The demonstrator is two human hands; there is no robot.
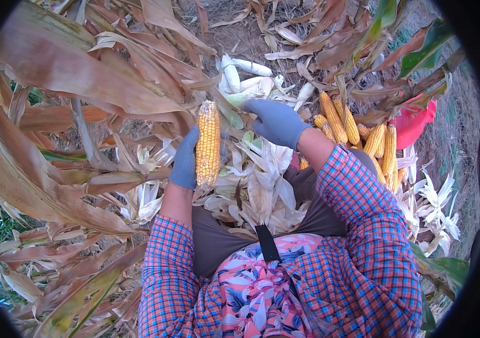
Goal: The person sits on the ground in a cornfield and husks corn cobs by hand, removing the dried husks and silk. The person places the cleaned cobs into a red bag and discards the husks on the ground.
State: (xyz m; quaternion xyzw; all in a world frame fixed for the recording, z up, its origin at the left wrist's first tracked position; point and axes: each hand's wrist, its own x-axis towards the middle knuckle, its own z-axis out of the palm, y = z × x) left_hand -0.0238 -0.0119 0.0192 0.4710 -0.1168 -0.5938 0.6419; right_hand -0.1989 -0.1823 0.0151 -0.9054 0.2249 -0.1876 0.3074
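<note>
My left hand (185,162), in a grey knit glove, grips a bare yellow ear of corn (208,145). The ear stands tip up, its kernels facing me. My right hand (280,122), gloved the same way, reaches forward with thumb and fingers apart. Its fingertips are beside a heap of ears in pale husks (232,76); whether they touch a husk is unclear. Stripped husks (261,181) lie between my legs, below both hands.
Several bare yellow ears (332,118) are piled right of my right forearm, by a red plastic bag or container (415,120). Dry corn stalks and leaves (96,80) crowd the left side, some close to my left hand. More loose husks (436,203) lie at right.
</note>
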